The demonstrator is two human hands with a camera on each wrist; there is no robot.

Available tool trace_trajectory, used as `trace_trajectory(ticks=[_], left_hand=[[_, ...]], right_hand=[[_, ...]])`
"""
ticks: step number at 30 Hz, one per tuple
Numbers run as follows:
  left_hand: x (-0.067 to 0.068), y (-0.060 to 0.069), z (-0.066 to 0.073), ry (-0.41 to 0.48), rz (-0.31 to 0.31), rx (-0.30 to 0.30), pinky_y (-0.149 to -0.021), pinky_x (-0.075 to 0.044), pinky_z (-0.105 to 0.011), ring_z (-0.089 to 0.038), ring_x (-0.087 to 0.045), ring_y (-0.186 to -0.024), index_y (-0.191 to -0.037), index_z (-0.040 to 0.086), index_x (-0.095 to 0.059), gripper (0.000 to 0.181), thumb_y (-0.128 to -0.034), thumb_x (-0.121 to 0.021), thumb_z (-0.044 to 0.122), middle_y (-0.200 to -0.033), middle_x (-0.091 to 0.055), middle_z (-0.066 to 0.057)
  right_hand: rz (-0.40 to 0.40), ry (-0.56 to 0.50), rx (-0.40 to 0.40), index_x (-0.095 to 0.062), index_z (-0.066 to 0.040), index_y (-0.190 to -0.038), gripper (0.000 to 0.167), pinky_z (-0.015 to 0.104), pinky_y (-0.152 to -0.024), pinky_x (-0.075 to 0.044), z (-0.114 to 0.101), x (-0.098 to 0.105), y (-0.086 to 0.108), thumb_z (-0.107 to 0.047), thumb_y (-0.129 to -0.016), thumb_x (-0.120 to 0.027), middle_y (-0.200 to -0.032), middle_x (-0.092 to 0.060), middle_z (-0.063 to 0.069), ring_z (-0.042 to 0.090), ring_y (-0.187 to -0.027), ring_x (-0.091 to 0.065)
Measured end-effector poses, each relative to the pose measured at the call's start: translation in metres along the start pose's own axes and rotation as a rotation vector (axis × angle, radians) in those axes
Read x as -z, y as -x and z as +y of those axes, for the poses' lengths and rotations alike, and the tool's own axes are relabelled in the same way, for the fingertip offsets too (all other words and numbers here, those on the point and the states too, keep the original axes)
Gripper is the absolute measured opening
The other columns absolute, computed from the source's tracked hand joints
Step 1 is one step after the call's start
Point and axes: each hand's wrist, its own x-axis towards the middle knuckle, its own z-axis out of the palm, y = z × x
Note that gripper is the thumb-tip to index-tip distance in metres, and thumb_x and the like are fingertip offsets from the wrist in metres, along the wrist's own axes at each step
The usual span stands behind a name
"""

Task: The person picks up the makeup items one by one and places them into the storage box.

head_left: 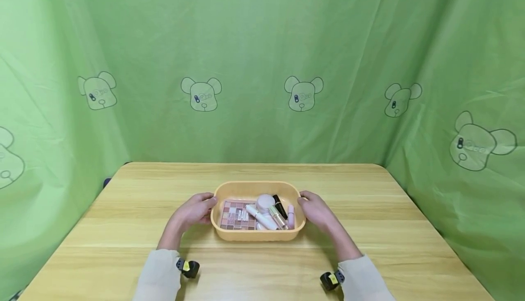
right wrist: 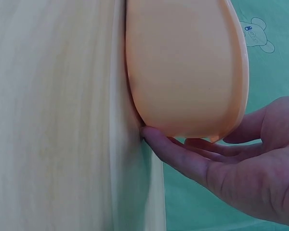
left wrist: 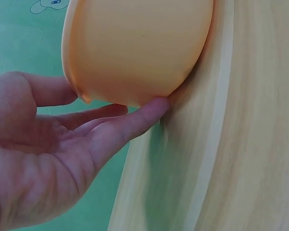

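Observation:
A yellow-orange oval plastic basket (head_left: 259, 236) sits near the middle of the table. Inside lie an eyeshadow palette (head_left: 229, 222), a white tube (head_left: 266, 221), a round pale pink case (head_left: 265, 200), a black tube (head_left: 280, 207), a gold-trimmed tube (head_left: 277, 216) and a pink tube (head_left: 290, 219). My left hand (head_left: 196, 210) grips the basket's left end, thumb at the rim. At the right end my right hand (head_left: 317, 210) holds it the same way. Both wrist views show fingers low against the outer walls (left wrist: 139, 53) (right wrist: 183, 67); the basket's contents are hidden there.
The wood-grain table (head_left: 385, 228) extends on all sides of the basket. Behind it and along both sides hangs a green curtain (head_left: 254, 32) printed with bear heads. A black wrist device (head_left: 189, 269) is strapped over each pale sleeve (head_left: 157, 276).

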Motion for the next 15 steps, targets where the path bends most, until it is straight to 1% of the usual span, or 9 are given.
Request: trace_trajectory(ticks=[2, 4, 6, 8, 10, 12, 13, 15], left_hand=[[0.000, 0.000, 0.000, -0.001, 0.000, -0.002, -0.097, -0.060, -0.044, -0.041, -0.060, -0.125, -0.152, -0.012, -0.031, 0.056, -0.1084, -0.044, 0.021, -0.141, -0.054, -0.032], [0.000, 0.001, 0.001, -0.001, 0.001, -0.007, -0.096, -0.060, -0.044, -0.043, -0.059, -0.127, -0.152, -0.012, -0.031, 0.056, -0.1083, -0.044, 0.021, -0.142, -0.052, -0.034], [0.001, 0.001, 0.003, -0.015, 0.007, -0.013, -0.096, -0.060, -0.044, -0.043, -0.059, -0.126, -0.151, -0.012, -0.032, 0.056, -0.1083, -0.045, 0.021, -0.142, -0.052, -0.034], [0.001, 0.003, 0.005, -0.036, 0.026, -0.016, -0.096, -0.060, -0.044, -0.042, -0.062, -0.123, -0.151, -0.011, -0.035, 0.055, -0.1084, -0.045, 0.023, -0.140, -0.054, -0.033], [0.002, 0.003, 0.008, -0.063, 0.059, -0.012, -0.097, -0.059, -0.044, -0.038, -0.065, -0.118, -0.150, -0.009, -0.039, 0.053, -0.1085, -0.045, 0.024, -0.136, -0.058, -0.030], [0.003, 0.004, 0.010, -0.099, 0.106, -0.006, -0.102, -0.056, -0.047, -0.035, -0.066, -0.117, -0.149, -0.005, -0.043, 0.051, -0.1085, -0.045, 0.027, -0.136, -0.060, -0.026], [0.004, 0.005, 0.011, -0.119, 0.132, -0.007, -0.105, -0.054, -0.049, -0.036, -0.065, -0.118, -0.149, -0.003, -0.045, 0.051, -0.1086, -0.045, 0.028, -0.137, -0.059, -0.026], [0.006, 0.005, 0.014, -0.178, 0.192, -0.018, -0.111, -0.047, -0.056, -0.039, -0.060, -0.126, -0.149, 0.001, -0.046, 0.051, -0.1086, -0.044, 0.031, -0.143, -0.056, -0.025]], right_hand=[[0.001, 0.000, 0.000, -0.049, 0.009, -0.141, 0.044, 0.026, -0.074, -0.054, 0.000, 0.000, 0.000, -0.014, -0.105, -0.043, -0.130, -0.061, 0.027, 0.029, -0.099, -0.065], [0.003, 0.022, 0.007, -0.050, 0.008, -0.141, 0.044, 0.028, -0.075, -0.054, -0.001, 0.001, 0.001, -0.015, -0.105, -0.043, -0.130, -0.061, 0.027, 0.029, -0.099, -0.065], [0.006, 0.070, 0.020, -0.051, 0.008, -0.141, 0.044, 0.033, -0.081, -0.056, -0.002, 0.002, 0.001, -0.016, -0.105, -0.044, -0.131, -0.061, 0.027, 0.030, -0.102, -0.065], [0.017, 0.135, 0.032, -0.052, 0.007, -0.142, 0.045, 0.042, -0.090, -0.057, -0.003, 0.002, 0.002, -0.018, -0.105, -0.045, -0.133, -0.061, 0.027, 0.033, -0.108, -0.065], [0.032, 0.200, 0.041, -0.051, 0.006, -0.142, 0.047, 0.051, -0.097, -0.055, -0.005, 0.003, 0.003, -0.023, -0.107, -0.044, -0.135, -0.060, 0.029, 0.039, -0.114, -0.064], [0.064, 0.254, 0.043, -0.050, 0.004, -0.144, 0.051, 0.057, -0.102, -0.052, -0.007, 0.005, 0.004, -0.031, -0.108, -0.042, -0.137, -0.059, 0.030, 0.043, -0.121, -0.061], [0.085, 0.269, 0.041, -0.049, 0.004, -0.145, 0.053, 0.059, -0.103, -0.051, -0.008, 0.006, 0.005, -0.034, -0.109, -0.040, -0.137, -0.058, 0.031, 0.046, -0.122, -0.060], [0.139, 0.308, 0.047, -0.046, 0.003, -0.147, 0.058, 0.061, -0.105, -0.050, -0.010, 0.008, 0.006, -0.040, -0.110, -0.033, -0.138, -0.057, 0.031, 0.048, -0.125, -0.057]])
